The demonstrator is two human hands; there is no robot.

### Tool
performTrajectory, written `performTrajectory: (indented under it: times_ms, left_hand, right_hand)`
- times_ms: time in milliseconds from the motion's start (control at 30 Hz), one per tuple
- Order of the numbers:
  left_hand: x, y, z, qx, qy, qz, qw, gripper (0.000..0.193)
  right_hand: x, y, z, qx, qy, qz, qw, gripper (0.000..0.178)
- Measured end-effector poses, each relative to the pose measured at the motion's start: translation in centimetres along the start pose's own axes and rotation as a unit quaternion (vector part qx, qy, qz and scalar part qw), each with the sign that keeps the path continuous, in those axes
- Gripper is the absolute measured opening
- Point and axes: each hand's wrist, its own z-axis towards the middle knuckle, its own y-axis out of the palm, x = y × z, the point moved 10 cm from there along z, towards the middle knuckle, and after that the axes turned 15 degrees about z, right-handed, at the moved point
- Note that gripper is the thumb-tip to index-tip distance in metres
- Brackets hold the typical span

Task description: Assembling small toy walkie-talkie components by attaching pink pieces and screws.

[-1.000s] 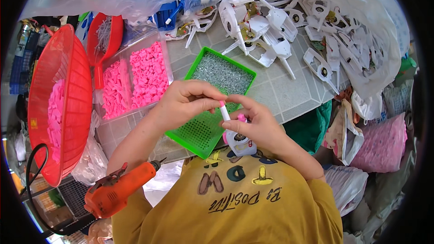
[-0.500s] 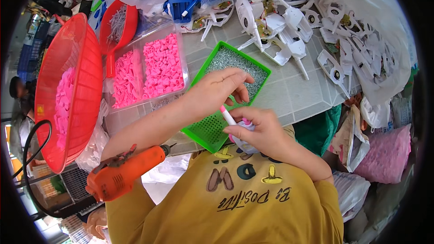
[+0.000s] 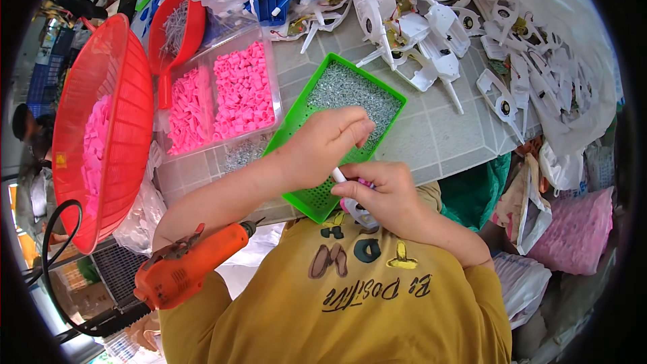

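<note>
My left hand (image 3: 327,143) is over the lower half of a green tray (image 3: 286,141), its thumb and fingers pressed together. Anything in that pinch is too small or hidden to make out. Small silvery pieces, apparently screws (image 3: 357,93), fill the tray's far part; its near end is a bare perforated bottom. Close beside it, my right hand (image 3: 383,192) grips a white and pink plastic part (image 3: 362,216) against the shirt front. A white tube (image 3: 339,176) on this part points toward my left wrist, and my right fingers cover much of the rest.
An orange power screwdriver (image 3: 192,266) with a black cable is beside my left forearm. Pink pieces fill a clear divided box (image 3: 275,87), with a red basket (image 3: 135,121) and red scoop (image 3: 164,91) left of it. White plastic housings (image 3: 421,34) lie at the back right.
My left fingers, looser and partly spread before, are now drawn together. The tube's pink tip no longer shows. My right hand keeps its grip on the part, nearly in place.
</note>
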Motion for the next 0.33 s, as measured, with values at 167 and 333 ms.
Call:
performTrajectory:
  times_ms: [167, 333]
  left_hand:
    - [-0.3, 1.5, 0.0, -0.078, -0.037, -0.177, 0.98, 0.032]
    - [-1.2, 2.1, 0.5, -0.09, -0.098, -0.304, 0.943, 0.032]
  right_hand:
    - [-0.8, -0.5, 0.3, 0.011, -0.036, -0.004, 0.999, 0.019]
    - [0.0, -2.0, 0.4, 0.031, 0.033, 0.089, 0.995, 0.022]
